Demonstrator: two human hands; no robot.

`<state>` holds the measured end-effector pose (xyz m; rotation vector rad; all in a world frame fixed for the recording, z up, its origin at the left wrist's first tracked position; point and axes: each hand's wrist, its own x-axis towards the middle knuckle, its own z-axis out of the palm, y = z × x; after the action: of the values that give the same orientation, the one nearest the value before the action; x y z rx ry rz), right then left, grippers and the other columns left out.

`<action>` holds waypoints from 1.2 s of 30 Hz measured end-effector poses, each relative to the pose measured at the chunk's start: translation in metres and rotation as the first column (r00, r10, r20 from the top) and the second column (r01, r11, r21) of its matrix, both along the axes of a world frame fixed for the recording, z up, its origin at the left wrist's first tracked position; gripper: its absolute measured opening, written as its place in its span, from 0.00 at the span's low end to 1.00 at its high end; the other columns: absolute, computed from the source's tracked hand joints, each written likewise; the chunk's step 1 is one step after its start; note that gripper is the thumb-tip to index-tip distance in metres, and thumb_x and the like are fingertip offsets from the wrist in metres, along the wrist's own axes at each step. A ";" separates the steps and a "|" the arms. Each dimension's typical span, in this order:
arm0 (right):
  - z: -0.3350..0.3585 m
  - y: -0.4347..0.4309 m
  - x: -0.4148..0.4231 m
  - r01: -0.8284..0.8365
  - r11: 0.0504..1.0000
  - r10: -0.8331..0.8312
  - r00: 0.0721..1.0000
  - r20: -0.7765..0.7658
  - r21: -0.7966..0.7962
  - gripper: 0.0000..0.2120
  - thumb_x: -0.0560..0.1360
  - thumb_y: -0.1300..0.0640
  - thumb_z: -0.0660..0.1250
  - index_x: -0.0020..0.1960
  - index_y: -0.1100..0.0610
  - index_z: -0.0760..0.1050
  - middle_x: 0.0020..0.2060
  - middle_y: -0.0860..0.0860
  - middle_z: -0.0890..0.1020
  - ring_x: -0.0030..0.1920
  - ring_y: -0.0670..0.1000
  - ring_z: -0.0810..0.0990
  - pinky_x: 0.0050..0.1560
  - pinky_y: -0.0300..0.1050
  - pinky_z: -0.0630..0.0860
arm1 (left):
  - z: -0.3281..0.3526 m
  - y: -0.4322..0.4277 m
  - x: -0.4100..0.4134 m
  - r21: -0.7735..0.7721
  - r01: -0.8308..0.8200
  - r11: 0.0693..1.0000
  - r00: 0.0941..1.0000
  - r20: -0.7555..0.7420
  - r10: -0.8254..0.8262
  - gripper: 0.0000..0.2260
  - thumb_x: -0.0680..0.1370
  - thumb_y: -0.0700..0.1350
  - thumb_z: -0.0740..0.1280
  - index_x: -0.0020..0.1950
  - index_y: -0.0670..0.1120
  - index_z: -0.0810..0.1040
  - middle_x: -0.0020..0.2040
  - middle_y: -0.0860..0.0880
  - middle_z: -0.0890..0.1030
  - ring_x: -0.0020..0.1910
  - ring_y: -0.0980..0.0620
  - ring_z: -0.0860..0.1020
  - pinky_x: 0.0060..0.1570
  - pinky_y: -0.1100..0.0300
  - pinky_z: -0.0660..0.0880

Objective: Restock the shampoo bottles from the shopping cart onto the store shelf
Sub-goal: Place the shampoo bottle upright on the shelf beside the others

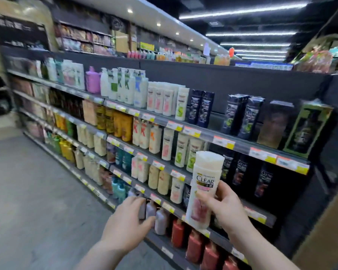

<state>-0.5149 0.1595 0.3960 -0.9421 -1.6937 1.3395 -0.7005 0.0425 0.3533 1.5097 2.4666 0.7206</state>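
A person is gripping a white plastic shampoo bottle with a pink label (205,190) upright in the right hand (225,206), before the dark metal store shelf (206,135) stocked with bottles, while the relaxed, empty left hand (129,221) is hovering by mauve bottles (161,219) low down, the likely next move being slotting it among the matching white bottles (167,146).

A smooth grey floor (37,191) is seen at the near left. A black ceiling (320,18) is crossed by long white strip lights (242,10) at the right. A pale soffit (164,18) is set with round spotlights (130,10). A dark sign (20,34) is hung far left.
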 end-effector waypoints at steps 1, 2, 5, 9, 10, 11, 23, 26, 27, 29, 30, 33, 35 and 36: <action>-0.001 0.009 -0.016 -0.008 1.000 0.008 1.000 -0.004 0.005 0.12 0.71 0.64 0.71 0.51 0.52 0.76 0.45 0.48 0.84 0.47 0.49 0.81 0.45 0.40 0.76 | -0.002 0.008 -0.016 -0.006 -0.012 1.000 1.000 -0.016 0.012 0.23 0.75 0.60 0.63 0.66 0.52 0.69 0.63 0.54 0.69 0.65 0.53 0.70 0.62 0.57 0.69; -0.002 0.018 -0.033 -0.015 1.000 0.016 1.000 -0.016 0.010 0.11 0.71 0.64 0.71 0.50 0.52 0.76 0.45 0.48 0.84 0.47 0.49 0.81 0.44 0.41 0.76 | -0.004 0.018 -0.034 -0.012 -0.024 1.000 0.999 -0.031 0.024 0.22 0.75 0.59 0.63 0.66 0.51 0.69 0.63 0.53 0.69 0.65 0.53 0.69 0.62 0.58 0.68; -0.004 0.051 -0.082 -0.048 0.999 0.048 0.998 -0.047 0.005 0.12 0.71 0.65 0.71 0.47 0.51 0.76 0.41 0.45 0.83 0.42 0.42 0.81 0.41 0.34 0.76 | -0.001 0.052 -0.080 -0.072 -0.039 0.997 0.997 -0.066 0.034 0.22 0.76 0.58 0.61 0.67 0.51 0.68 0.66 0.52 0.68 0.67 0.52 0.68 0.63 0.57 0.68; 0.000 0.100 -0.148 -0.063 0.998 0.064 0.997 -0.047 0.018 0.12 0.70 0.65 0.72 0.50 0.53 0.77 0.42 0.48 0.84 0.45 0.48 0.82 0.46 0.41 0.78 | 0.011 0.101 -0.144 -0.122 -0.049 0.991 0.996 -0.081 0.039 0.23 0.76 0.60 0.61 0.68 0.52 0.66 0.68 0.53 0.66 0.68 0.52 0.67 0.64 0.56 0.67; 0.002 0.111 -0.165 -0.069 0.997 0.070 0.996 -0.053 0.018 0.12 0.70 0.65 0.72 0.51 0.54 0.77 0.43 0.49 0.85 0.46 0.49 0.82 0.45 0.42 0.77 | 0.016 0.111 -0.160 -0.111 -0.051 0.992 0.995 -0.087 0.042 0.23 0.75 0.61 0.61 0.68 0.53 0.67 0.67 0.53 0.67 0.66 0.52 0.68 0.63 0.55 0.68; 0.005 0.121 -0.180 -0.075 0.997 0.076 0.995 -0.063 0.018 0.12 0.70 0.65 0.71 0.51 0.55 0.77 0.44 0.50 0.84 0.45 0.49 0.82 0.44 0.41 0.76 | 0.020 0.122 -0.176 -0.096 -0.052 0.994 0.995 -0.095 0.043 0.23 0.75 0.61 0.61 0.67 0.53 0.67 0.66 0.54 0.67 0.64 0.52 0.69 0.63 0.55 0.69; 0.029 0.225 -0.297 0.001 0.999 -0.001 1.000 -0.004 0.042 0.14 0.70 0.61 0.72 0.53 0.48 0.77 0.45 0.46 0.84 0.48 0.47 0.81 0.47 0.41 0.76 | 0.028 0.250 -0.300 -0.084 0.070 0.994 0.995 -0.069 -0.076 0.26 0.76 0.61 0.58 0.71 0.52 0.64 0.70 0.53 0.65 0.69 0.53 0.65 0.66 0.55 0.66; 0.033 0.251 -0.322 0.105 0.991 -0.106 0.994 0.012 0.087 0.15 0.70 0.59 0.73 0.53 0.46 0.76 0.48 0.44 0.83 0.50 0.45 0.81 0.55 0.48 0.76 | 0.035 0.294 -0.333 -0.065 0.161 0.985 0.984 -0.069 -0.165 0.26 0.76 0.60 0.60 0.71 0.51 0.64 0.71 0.52 0.64 0.69 0.52 0.65 0.65 0.55 0.67; 0.035 0.259 -0.330 0.137 0.985 -0.139 0.990 0.018 0.108 0.15 0.70 0.58 0.73 0.54 0.47 0.76 0.48 0.43 0.83 0.50 0.45 0.80 0.55 0.48 0.76 | 0.037 0.308 -0.344 -0.050 0.196 0.979 0.979 -0.054 -0.199 0.26 0.76 0.60 0.61 0.71 0.51 0.64 0.70 0.53 0.65 0.68 0.52 0.66 0.65 0.55 0.68; 0.041 0.275 -0.350 0.191 0.971 -0.196 0.980 0.023 0.141 0.15 0.71 0.57 0.72 0.56 0.47 0.76 0.48 0.42 0.83 0.48 0.41 0.81 0.51 0.43 0.76 | 0.045 0.334 -0.367 -0.014 0.261 0.965 0.965 -0.038 -0.261 0.26 0.76 0.60 0.62 0.71 0.52 0.64 0.70 0.54 0.65 0.67 0.54 0.67 0.64 0.57 0.68; 0.044 0.283 -0.362 0.212 0.965 -0.216 0.976 0.011 0.158 0.14 0.71 0.57 0.72 0.55 0.47 0.76 0.47 0.41 0.83 0.46 0.39 0.81 0.48 0.40 0.76 | 0.050 0.347 -0.379 0.018 0.287 0.958 0.957 -0.040 -0.287 0.26 0.75 0.60 0.62 0.71 0.52 0.64 0.69 0.55 0.65 0.67 0.54 0.67 0.64 0.58 0.67; 0.051 0.306 -0.403 0.296 0.931 -0.296 0.954 -0.033 0.212 0.13 0.71 0.59 0.71 0.53 0.47 0.75 0.47 0.42 0.83 0.48 0.40 0.81 0.49 0.38 0.76 | 0.064 0.385 -0.413 0.121 0.355 0.927 0.933 0.011 -0.359 0.26 0.74 0.59 0.65 0.70 0.55 0.65 0.68 0.55 0.67 0.67 0.56 0.68 0.64 0.60 0.67; 0.056 0.319 -0.431 0.358 0.903 -0.352 0.934 -0.070 0.238 0.16 0.71 0.61 0.71 0.51 0.45 0.73 0.48 0.43 0.82 0.49 0.41 0.79 0.50 0.37 0.75 | 0.071 0.406 -0.430 0.152 0.408 0.900 0.906 0.054 -0.420 0.28 0.73 0.59 0.67 0.71 0.54 0.65 0.68 0.56 0.68 0.66 0.56 0.68 0.64 0.61 0.67; 0.057 0.324 -0.445 0.384 0.890 -0.374 0.923 -0.086 0.248 0.17 0.71 0.62 0.72 0.51 0.44 0.71 0.48 0.43 0.81 0.49 0.40 0.79 0.49 0.35 0.75 | 0.073 0.416 -0.437 0.154 0.439 0.885 0.891 0.053 -0.451 0.29 0.73 0.60 0.67 0.71 0.54 0.65 0.69 0.56 0.68 0.67 0.56 0.68 0.64 0.60 0.67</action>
<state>-0.9596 0.4839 0.4534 -1.0223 -1.5138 0.8468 -1.1377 0.4581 0.4265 1.9538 1.9245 0.8530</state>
